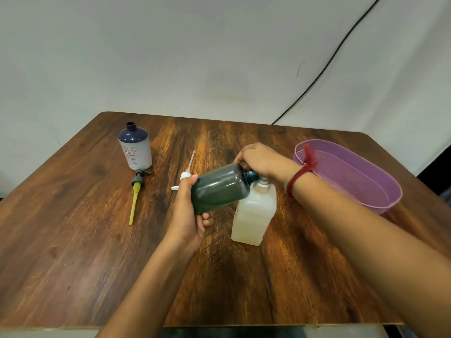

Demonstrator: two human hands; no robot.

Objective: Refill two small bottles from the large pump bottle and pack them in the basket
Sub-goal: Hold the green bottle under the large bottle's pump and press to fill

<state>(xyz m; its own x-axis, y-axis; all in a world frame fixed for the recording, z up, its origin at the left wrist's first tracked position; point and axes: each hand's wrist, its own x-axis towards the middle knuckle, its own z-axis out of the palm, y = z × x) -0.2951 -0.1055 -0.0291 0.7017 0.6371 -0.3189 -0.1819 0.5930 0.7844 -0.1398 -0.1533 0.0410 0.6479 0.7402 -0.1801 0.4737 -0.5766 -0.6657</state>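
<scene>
Both left hand [188,215] and right hand [261,159] grip a tilted dark-green plastic bottle [219,189] mid-frame. Its neck meets a milky square bottle [253,215].

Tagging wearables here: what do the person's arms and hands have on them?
Both forearms bare, no sleeves in view. The right hand's wrist wears a red thread band with a tufted loose end; the left hand and wrist wear nothing.
</scene>
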